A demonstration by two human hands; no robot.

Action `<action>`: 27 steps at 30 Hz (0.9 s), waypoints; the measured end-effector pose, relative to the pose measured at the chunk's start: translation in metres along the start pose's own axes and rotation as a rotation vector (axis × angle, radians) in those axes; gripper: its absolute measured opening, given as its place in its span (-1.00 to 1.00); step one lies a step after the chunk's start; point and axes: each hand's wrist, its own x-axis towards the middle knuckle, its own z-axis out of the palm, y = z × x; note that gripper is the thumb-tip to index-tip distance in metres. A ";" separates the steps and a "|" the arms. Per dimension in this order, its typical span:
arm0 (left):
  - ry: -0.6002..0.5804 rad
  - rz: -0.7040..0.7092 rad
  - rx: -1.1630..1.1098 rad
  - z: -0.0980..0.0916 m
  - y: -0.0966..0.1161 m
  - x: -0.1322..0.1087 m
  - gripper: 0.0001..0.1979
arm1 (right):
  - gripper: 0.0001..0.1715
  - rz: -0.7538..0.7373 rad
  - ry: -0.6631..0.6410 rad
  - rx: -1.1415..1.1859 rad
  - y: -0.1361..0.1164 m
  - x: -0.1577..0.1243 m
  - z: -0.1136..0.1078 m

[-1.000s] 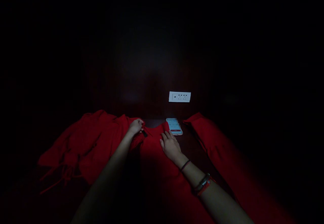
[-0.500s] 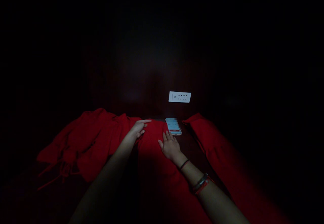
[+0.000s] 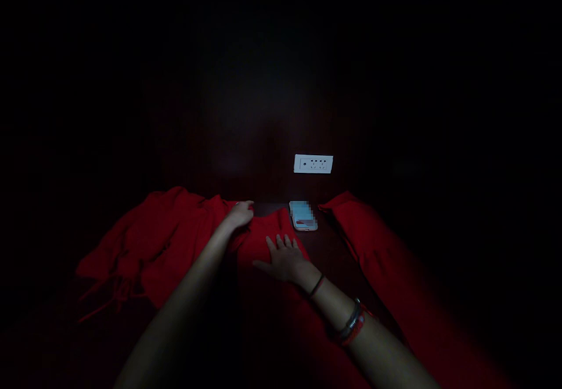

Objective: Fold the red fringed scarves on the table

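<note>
While the right hand (image 3: 285, 260) lies palm down on the middle red cloth (image 3: 261, 231), its grip is wide, with the fingers fanned toward 12 o'clock and the thumb out toward 9. The left hand (image 3: 239, 214), at 10 o'clock from the right, rests at the far left corner of the same cloth with its fingers partly bent; how narrow its grip is, or whether it pinches fabric, I cannot tell.

The middle red cloth lies on the dark tabletop (image 3: 331, 254), at 6 o'clock from the center of the view, and runs back toward the wearer into shadow between the forearms. At 8 o'clock a rumpled red heap (image 3: 167, 236) spreads out, with thin red ties (image 3: 116, 295) trailing from its near side; whether heap and middle cloth are one garment is unclear. At 4 o'clock a long red strip of fabric (image 3: 377, 248) stretches toward the lower right, with dark surface between it and the middle cloth.

A phone (image 3: 302, 215) lies face up at 1 o'clock from the right hand, just beside the cloth's far right corner. Near 12 o'clock from the phone, a white socket plate (image 3: 313, 164) is set in the dark wall (image 3: 263, 149). The right wrist carries a thin dark band (image 3: 317, 286); farther up the forearm sit a metallic band (image 3: 353, 317) and a red bracelet (image 3: 355, 331).
</note>
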 end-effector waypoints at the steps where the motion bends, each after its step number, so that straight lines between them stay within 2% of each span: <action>1: -0.018 0.031 0.045 0.000 0.000 -0.006 -0.66 | -0.01 0.014 -0.035 0.000 -0.002 -0.002 0.003; 3: -0.067 0.091 0.112 0.002 -0.009 -0.024 -0.67 | 0.01 0.019 -0.023 -0.002 -0.003 -0.004 0.008; 7: -0.200 0.286 0.291 0.007 -0.044 -0.067 -0.63 | 0.02 0.008 -0.012 0.024 -0.003 -0.006 0.012; 9: -0.181 0.310 0.278 0.007 -0.057 -0.080 -0.66 | 0.03 0.007 -0.029 0.034 -0.002 -0.007 0.009; 11: -0.108 0.307 0.208 0.006 -0.058 -0.085 -0.75 | 0.05 0.010 -0.049 0.042 -0.002 -0.008 0.006; 14: -0.042 0.251 0.015 0.004 -0.049 -0.083 -0.88 | 0.05 -0.006 -0.039 0.049 0.001 -0.010 0.003; 16: -0.056 0.167 -0.193 0.002 -0.046 -0.078 -0.89 | 0.05 -0.029 -0.035 0.053 0.005 -0.011 0.002; 19: -0.091 0.027 -0.497 -0.001 -0.051 -0.072 -0.87 | 0.07 -0.079 -0.097 0.044 0.012 -0.011 0.000; 21: -0.145 -0.048 -0.656 -0.004 -0.055 -0.071 -0.83 | 0.09 -0.115 -0.151 0.032 0.016 -0.011 -0.001; 24: -0.297 -0.127 -0.832 -0.011 -0.053 -0.075 -0.66 | 0.11 -0.133 -0.181 0.022 0.018 -0.011 -0.002; 27: -0.388 -0.163 -0.843 -0.019 -0.044 -0.082 -0.58 | 0.11 -0.119 -0.148 0.037 0.016 -0.013 -0.004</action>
